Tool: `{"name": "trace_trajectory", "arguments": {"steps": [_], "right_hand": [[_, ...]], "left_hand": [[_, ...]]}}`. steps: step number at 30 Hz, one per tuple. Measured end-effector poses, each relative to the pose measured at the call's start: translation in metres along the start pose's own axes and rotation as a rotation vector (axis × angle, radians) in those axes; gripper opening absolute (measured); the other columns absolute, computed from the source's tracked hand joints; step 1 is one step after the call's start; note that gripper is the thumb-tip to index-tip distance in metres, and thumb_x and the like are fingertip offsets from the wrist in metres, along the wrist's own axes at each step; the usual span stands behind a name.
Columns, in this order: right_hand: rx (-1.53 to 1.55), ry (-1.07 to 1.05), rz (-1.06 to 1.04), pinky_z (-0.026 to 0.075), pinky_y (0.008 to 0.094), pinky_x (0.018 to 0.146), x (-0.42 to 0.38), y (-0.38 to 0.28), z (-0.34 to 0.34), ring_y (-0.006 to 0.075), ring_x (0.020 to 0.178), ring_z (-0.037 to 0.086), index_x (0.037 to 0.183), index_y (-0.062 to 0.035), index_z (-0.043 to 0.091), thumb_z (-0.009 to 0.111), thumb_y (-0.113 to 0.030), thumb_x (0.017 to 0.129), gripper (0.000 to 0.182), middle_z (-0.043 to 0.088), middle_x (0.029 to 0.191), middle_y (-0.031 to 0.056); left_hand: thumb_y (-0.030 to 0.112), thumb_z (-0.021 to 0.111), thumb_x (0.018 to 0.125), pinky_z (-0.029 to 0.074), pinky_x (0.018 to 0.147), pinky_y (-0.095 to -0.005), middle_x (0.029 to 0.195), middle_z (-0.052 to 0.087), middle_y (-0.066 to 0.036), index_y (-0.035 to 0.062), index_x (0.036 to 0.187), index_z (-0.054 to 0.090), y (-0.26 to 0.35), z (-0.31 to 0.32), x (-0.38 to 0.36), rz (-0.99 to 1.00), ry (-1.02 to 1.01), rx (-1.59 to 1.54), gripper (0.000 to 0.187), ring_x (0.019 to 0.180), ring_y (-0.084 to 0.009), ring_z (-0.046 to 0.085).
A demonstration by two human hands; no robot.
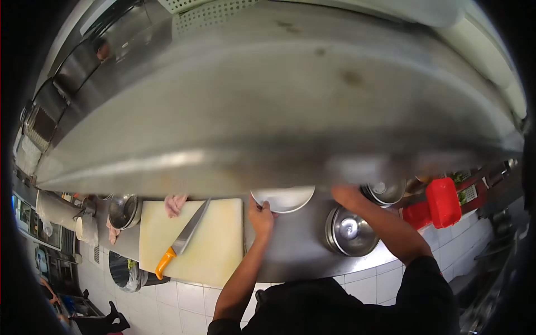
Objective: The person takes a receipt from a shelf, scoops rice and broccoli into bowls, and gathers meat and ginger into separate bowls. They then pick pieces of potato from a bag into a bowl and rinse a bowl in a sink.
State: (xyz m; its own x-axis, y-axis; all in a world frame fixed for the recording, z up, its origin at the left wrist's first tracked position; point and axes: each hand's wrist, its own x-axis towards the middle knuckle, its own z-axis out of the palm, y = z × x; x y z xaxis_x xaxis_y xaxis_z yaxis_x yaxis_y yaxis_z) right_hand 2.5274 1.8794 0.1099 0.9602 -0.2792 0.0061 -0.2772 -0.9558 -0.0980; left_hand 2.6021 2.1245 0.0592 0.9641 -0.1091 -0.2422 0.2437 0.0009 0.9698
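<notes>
My left hand (261, 216) grips the near-left rim of a shallow white bowl (290, 202), whose far part is hidden behind the metal shelf edge. To the right, my right hand (345, 195) reaches up close under the shelf; its fingers are blurred and partly hidden. Below it lies a stack of steel bowls (353, 231), and another group of steel bowls (387, 191) stands just right of the hand. Left of my left hand is a pale cutting board (223, 240) with an orange-handled knife (183, 240) and a piece of raw meat (175, 205) on it.
A wide metal shelf (251, 111) spans the view above the counter (290, 251). Red containers (444, 204) stand at the right. Steel bowls (124, 211) are left of the board, above a lined bin (125, 271). Part of another person (100, 324) shows at lower left.
</notes>
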Motion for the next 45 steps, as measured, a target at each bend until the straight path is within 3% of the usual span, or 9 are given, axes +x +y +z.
{"name": "trace_trajectory", "arguments": {"steps": [1, 4, 8, 14, 22, 26, 34, 43, 45], "right_hand": [[-0.008, -0.051, -0.008, 0.05, 0.0466, 0.074, 0.0, 0.002, 0.005, 0.0348, 0.078, 0.064, 0.082, -0.0033, 0.068, 0.059, -0.012, 0.075, 0.014, 0.066, 0.08, 0.017], [-0.021, 0.165, -0.122, 0.048, 0.0428, 0.078, -0.006, -0.005, -0.023, 0.0325, 0.091, 0.063, 0.099, -0.0003, 0.065, 0.05, -0.016, 0.086, 0.025, 0.066, 0.091, 0.0199], [-0.004, 0.111, -0.006, 0.049, 0.0465, 0.077, 0.013, -0.001, -0.022, 0.0362, 0.092, 0.063, 0.089, -0.0005, 0.066, 0.047, -0.012, 0.082, 0.023, 0.065, 0.094, 0.0221], [-0.093, 0.207, 0.081, 0.049, 0.0468, 0.076, 0.076, 0.071, 0.014, 0.0386, 0.088, 0.062, 0.085, -0.0002, 0.065, 0.05, -0.009, 0.079, 0.019, 0.065, 0.09, 0.0223], [-0.142, 0.271, 0.049, 0.049, 0.0478, 0.073, 0.105, 0.123, 0.011, 0.0407, 0.081, 0.061, 0.076, 0.0005, 0.064, 0.053, -0.005, 0.074, 0.013, 0.064, 0.082, 0.0221], [-0.501, 0.277, -0.26, 0.048, 0.0458, 0.066, 0.101, 0.174, 0.019, 0.0361, 0.067, 0.061, 0.065, -0.0035, 0.066, 0.057, -0.015, 0.071, 0.016, 0.064, 0.071, 0.0168], [-0.027, 0.068, 0.142, 0.047, 0.047, 0.077, -0.056, 0.123, -0.026, 0.0383, 0.085, 0.061, 0.076, -0.0011, 0.068, 0.068, -0.025, 0.069, 0.026, 0.063, 0.092, 0.0225], [0.101, 0.296, 0.067, 0.05, 0.0449, 0.064, -0.114, 0.034, -0.059, 0.0414, 0.063, 0.06, 0.065, 0.0014, 0.065, 0.062, -0.015, 0.069, 0.017, 0.059, 0.061, 0.0202], [-0.007, 0.341, 0.142, 0.048, 0.0476, 0.072, -0.139, 0.055, -0.023, 0.0408, 0.078, 0.059, 0.071, 0.0023, 0.066, 0.072, -0.027, 0.063, 0.031, 0.062, 0.077, 0.0222]], "left_hand": [[0.0, 0.05, 0.088, 0.052, 0.048, -0.0246, 0.103, 0.06, -0.018, 0.0016, 0.128, 0.045, -0.013, 0.002, 0.008, 0.011, -0.001, 0.001, 0.041, 0.068, -0.0188, 0.064], [0.007, 0.057, 0.084, 0.051, 0.076, -0.0362, 0.097, 0.064, -0.016, -0.0028, 0.116, 0.055, -0.026, 0.005, 0.017, 0.58, 0.018, 0.388, 0.034, 0.087, -0.0247, 0.062], [0.0, 0.05, 0.078, 0.049, 0.076, -0.035, 0.092, 0.067, -0.019, -0.007, 0.115, 0.056, -0.029, 0.025, 0.047, 0.166, 0.016, 0.198, 0.038, 0.083, -0.0247, 0.063], [0.002, 0.053, 0.08, 0.05, 0.079, -0.0349, 0.099, 0.066, -0.022, -0.0079, 0.108, 0.058, 0.002, 0.056, 0.045, 0.368, 0.008, 0.165, 0.03, 0.093, -0.0261, 0.063], [0.037, 0.067, 0.081, 0.041, 0.094, -0.0464, 0.116, 0.053, -0.03, -0.0063, 0.136, 0.033, -0.029, 0.11, 0.08, 0.164, -0.131, 0.26, 0.078, 0.111, -0.042, 0.051], [0.042, 0.064, 0.082, 0.04, 0.096, -0.0464, 0.119, 0.052, -0.029, -0.0024, 0.135, 0.037, -0.069, 0.104, 0.069, 0.116, -0.201, 0.332, 0.074, 0.114, -0.0408, 0.049], [0.037, 0.062, 0.082, 0.048, 0.084, -0.0414, 0.102, 0.062, -0.021, 0.003, 0.121, 0.056, 0.03, 0.061, -0.012, 0.244, -0.2, 0.425, 0.052, 0.094, -0.0327, 0.061], [0.023, 0.062, 0.085, 0.049, 0.075, -0.0367, 0.091, 0.066, -0.014, 0.0031, 0.111, 0.062, 0.069, -0.021, -0.043, 0.328, -0.5, 0.202, 0.033, 0.081, -0.0237, 0.062], [0.023, 0.063, 0.085, 0.05, 0.072, -0.0348, 0.09, 0.065, -0.012, 0.0029, 0.11, 0.062, 0.079, -0.059, -0.056, 0.349, -0.509, 0.209, 0.033, 0.078, -0.0203, 0.061]]}}
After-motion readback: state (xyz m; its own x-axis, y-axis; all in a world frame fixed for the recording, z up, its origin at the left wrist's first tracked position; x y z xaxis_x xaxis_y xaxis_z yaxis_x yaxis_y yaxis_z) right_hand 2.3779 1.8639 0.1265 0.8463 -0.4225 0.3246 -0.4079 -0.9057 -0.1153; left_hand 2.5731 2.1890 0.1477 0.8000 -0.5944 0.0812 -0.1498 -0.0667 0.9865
